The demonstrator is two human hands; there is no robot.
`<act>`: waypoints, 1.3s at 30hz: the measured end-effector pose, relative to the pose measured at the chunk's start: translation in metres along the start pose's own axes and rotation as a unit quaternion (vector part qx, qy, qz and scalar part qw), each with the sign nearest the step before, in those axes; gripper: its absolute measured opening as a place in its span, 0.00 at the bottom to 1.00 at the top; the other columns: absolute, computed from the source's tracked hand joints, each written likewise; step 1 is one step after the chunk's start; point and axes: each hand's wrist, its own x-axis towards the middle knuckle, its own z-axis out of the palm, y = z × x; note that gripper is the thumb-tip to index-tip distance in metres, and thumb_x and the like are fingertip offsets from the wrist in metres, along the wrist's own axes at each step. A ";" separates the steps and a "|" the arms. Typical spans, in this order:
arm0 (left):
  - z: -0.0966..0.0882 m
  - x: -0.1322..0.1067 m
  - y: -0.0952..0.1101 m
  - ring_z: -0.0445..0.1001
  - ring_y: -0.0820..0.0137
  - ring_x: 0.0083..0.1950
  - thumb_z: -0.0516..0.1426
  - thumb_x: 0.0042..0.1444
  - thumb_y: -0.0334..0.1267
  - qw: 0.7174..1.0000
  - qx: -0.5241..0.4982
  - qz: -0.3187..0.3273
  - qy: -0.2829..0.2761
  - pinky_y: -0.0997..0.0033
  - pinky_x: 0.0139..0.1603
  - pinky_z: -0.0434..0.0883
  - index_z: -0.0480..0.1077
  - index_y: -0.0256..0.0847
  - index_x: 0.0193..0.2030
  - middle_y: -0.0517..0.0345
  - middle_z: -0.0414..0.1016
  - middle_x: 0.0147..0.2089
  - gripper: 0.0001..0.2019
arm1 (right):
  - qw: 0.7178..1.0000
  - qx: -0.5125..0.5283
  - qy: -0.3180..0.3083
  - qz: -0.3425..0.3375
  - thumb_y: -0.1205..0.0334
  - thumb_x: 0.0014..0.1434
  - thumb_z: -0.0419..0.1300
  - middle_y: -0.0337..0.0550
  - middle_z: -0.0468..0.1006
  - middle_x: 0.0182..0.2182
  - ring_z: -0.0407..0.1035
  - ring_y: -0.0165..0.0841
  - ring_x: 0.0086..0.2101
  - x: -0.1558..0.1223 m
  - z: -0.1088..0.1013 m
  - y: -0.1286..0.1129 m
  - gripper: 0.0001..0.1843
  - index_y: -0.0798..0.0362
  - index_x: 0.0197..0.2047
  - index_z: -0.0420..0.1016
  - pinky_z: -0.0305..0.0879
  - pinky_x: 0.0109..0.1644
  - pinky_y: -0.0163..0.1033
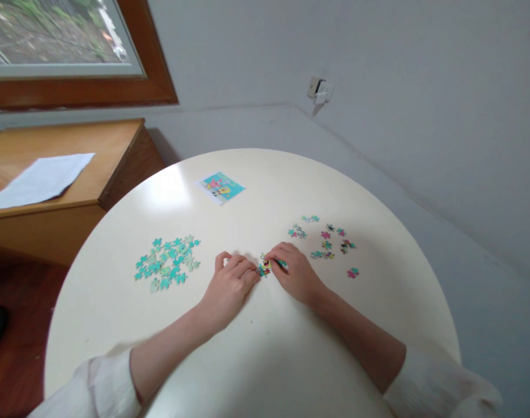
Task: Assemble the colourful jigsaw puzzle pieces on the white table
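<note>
Near the middle of the round table (256, 371), I have a small cluster of jigsaw pieces (265, 267) lying between my two hands, well in from the far edge. My left hand (233, 284) is curled, fingertips at the cluster's left side; I cannot tell whether they grip it or only rest against it. On my right hand (294, 273), thumb and forefinger come close together over the cluster's right side, with teal showing beneath; whether a piece is pinched there I cannot make out.

Toward the table's left edge lies a heap of mostly teal pieces (172, 253); toward the right edge, mixed-colour pieces (327, 245) are scattered. A picture card (222, 187) sits nearer the far edge.

I judge the pieces light, thin and fairly stiff, apt to skate on this smooth top. I'd take each by opposite edges, sparing the narrow tabs from bending, and press the cluster flat, since lifting could part its seams.
</note>
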 end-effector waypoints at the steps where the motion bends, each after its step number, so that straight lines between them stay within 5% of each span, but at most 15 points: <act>1: -0.001 0.000 0.000 0.67 0.70 0.39 0.51 0.60 0.32 1.000 0.004 0.001 -0.004 0.61 0.46 0.52 0.71 0.41 0.33 0.60 0.75 0.35 0.09 | 1.000 0.001 0.000 -0.001 0.77 0.51 0.52 0.42 0.72 0.29 0.64 0.33 0.34 0.000 0.000 0.000 0.11 0.53 0.29 0.70 0.60 0.41 0.40; 39: -0.007 -0.003 0.006 0.65 0.67 0.39 0.48 0.55 0.25 0.999 0.019 -0.017 -0.027 0.60 0.45 0.54 0.72 0.40 0.39 0.53 0.71 0.37 0.13 | 1.000 0.010 0.005 0.008 0.78 0.50 0.52 0.42 0.72 0.29 0.65 0.33 0.34 0.001 -0.001 -0.001 0.11 0.53 0.29 0.70 0.61 0.41 0.40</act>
